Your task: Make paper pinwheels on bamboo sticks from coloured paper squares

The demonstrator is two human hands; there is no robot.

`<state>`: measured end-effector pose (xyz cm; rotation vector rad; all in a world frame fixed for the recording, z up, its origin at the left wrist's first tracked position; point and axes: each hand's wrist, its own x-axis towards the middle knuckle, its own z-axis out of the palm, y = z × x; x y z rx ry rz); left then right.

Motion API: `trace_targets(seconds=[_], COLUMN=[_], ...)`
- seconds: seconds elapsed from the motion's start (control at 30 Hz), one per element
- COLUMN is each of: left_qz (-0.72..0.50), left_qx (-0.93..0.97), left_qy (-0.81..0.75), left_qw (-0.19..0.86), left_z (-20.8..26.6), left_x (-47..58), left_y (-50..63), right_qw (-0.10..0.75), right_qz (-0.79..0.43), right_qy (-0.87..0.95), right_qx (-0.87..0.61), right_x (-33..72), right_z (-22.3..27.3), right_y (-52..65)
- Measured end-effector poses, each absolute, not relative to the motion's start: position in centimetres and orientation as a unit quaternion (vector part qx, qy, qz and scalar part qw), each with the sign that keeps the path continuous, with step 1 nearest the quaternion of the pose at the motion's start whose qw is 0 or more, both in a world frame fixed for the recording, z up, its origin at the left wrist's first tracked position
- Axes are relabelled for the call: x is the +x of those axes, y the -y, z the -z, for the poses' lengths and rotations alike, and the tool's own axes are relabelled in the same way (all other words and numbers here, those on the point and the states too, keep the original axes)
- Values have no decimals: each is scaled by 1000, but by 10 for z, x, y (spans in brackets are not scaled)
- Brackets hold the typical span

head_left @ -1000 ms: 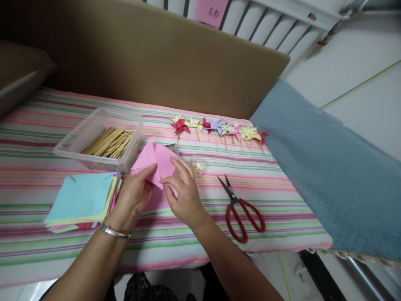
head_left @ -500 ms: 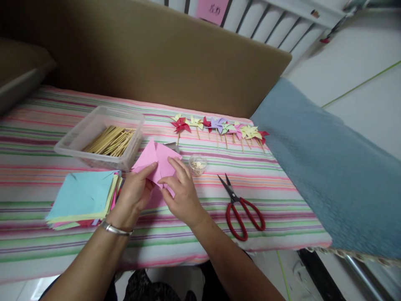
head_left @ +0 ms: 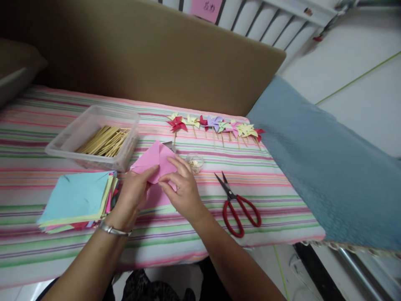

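Note:
A pink paper square (head_left: 150,161) with slits is held up between both hands over the striped cloth. My left hand (head_left: 135,190) grips its lower left part, thumb pressed near the centre. With thumb and index finger my right hand (head_left: 181,190) pinches the paper's lower right edge; its other fingers rest against the right side. Another pink sheet (head_left: 155,198) lies on the cloth beneath. Left of my left hand is a stack of coloured paper squares (head_left: 75,196), light blue on top. Scissors with red handles (head_left: 232,196) lie slightly open to the right.
A clear plastic box (head_left: 120,161) of wooden sticks (head_left: 103,140) stands back left. Behind my right hand sits a small round tub (head_left: 196,163) with tiny pieces. Several paper pinwheels (head_left: 216,123) on sticks line the back, before a brown board (head_left: 156,54).
The paper has turned and tilted slightly in my hands, its top corner shifting right. Both hands keep their hold. The whole view has shifted a little.

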<state>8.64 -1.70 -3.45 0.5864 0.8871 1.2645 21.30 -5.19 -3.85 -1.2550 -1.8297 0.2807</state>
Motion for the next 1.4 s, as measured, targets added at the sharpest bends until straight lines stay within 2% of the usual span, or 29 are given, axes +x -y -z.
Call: trace_targets(seconds=[0.17, 0.37, 0.9, 1.1, 1.27, 1.4], left_qz=[-499, -488, -493, -479, -477, -467], left_qx=[283, 280, 252, 296, 270, 282], left_qy=[-421, -432, -391, -392, -443, -455], left_qw=[702, 705, 735, 728, 709, 704], left_z=[38, 36, 40, 38, 37, 37], left_x=[88, 92, 91, 93, 93, 92], left_y=[21, 26, 25, 27, 25, 24], right_qw=[474, 499, 496, 491, 487, 521], right_qz=[-127, -147, -148, -156, -212, -349], right_qy=[693, 650, 629, 625, 612, 512], right_qx=[-528, -553, -580, -587, -586, -587], right_x=[221, 226, 221, 221, 223, 235], right_z=[36, 40, 38, 39, 36, 29], right_y=[46, 42, 42, 42, 41, 38])
